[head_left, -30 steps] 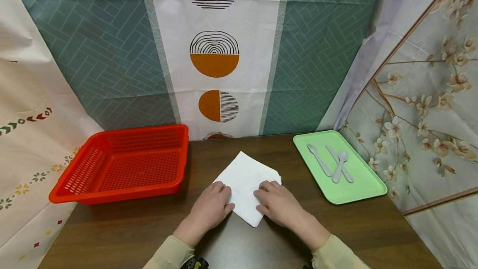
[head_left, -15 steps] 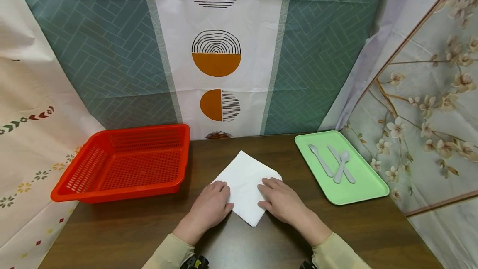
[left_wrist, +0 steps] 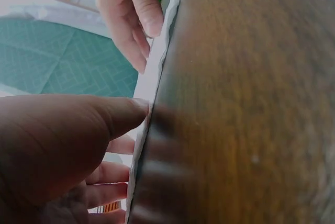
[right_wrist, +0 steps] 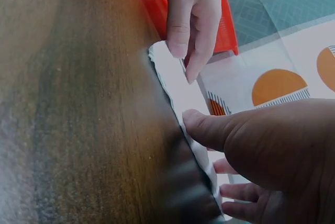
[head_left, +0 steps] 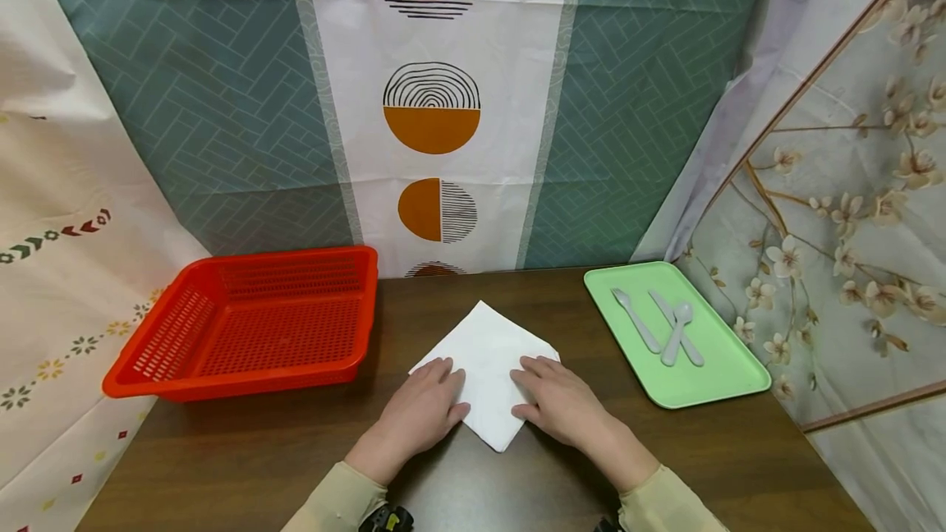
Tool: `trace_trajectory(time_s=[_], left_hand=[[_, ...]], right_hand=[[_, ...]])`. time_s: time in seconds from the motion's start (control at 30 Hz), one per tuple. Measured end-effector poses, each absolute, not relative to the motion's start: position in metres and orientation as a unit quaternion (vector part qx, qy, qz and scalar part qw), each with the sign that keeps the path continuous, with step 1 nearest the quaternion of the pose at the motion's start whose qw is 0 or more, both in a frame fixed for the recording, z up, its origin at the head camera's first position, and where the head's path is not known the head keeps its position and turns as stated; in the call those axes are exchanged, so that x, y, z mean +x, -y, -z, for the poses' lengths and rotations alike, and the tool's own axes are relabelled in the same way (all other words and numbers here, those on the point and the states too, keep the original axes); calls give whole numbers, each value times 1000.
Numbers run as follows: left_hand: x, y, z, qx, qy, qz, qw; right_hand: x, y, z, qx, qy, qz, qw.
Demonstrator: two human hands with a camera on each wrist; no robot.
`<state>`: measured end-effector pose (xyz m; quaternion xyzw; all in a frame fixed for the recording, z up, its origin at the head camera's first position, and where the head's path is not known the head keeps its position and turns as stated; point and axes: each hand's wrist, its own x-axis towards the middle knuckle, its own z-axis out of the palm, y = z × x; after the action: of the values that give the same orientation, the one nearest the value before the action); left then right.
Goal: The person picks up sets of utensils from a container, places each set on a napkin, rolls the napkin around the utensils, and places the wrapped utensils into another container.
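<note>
A folded white napkin [head_left: 484,376] lies flat on the brown table, one corner towards the person. My left hand [head_left: 421,409] rests on its left side, thumb and fingertips touching the top surface. On the opposite side my right hand [head_left: 557,401] touches it the same way, fingers loosely extended. Seen from the left wrist, the napkin [left_wrist: 152,80] is a thin layered edge under the left thumb [left_wrist: 123,114]. The right wrist view has the right thumb [right_wrist: 201,124] on the napkin [right_wrist: 175,77] near its edge. Neither hand pinches it.
A red plastic basket [head_left: 244,380] stands at the back left. On the right is a light green tray [head_left: 709,392] holding a fork [head_left: 636,320], a knife [head_left: 691,350] and a spoon [head_left: 676,335], all pale grey. Patterned cloths [head_left: 473,31] hang around the wooden table [head_left: 259,458].
My right hand's fingers have slid slightly outward on the napkin. The left hand has shifted a little, and more of the napkin's left corner shows. The napkin stays in place.
</note>
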<state>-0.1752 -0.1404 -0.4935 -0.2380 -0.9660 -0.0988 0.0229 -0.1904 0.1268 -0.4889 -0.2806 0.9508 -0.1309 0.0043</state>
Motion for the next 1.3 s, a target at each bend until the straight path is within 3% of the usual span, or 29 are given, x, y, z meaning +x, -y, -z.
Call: trace_trajectory(time_s=[0.37,0.83,1.3], left_hand=[[-171,134,495,-230,972,53,15],[-171,135,496,-233,970,53,46],[-171,132,497,-216,975,55,15]], right_hand=[[-188,-128,489,-282,-950,136,5],[-189,-129,488,-277,-952,131,13],[-189,-134,483,-317,-941,117,-14]])
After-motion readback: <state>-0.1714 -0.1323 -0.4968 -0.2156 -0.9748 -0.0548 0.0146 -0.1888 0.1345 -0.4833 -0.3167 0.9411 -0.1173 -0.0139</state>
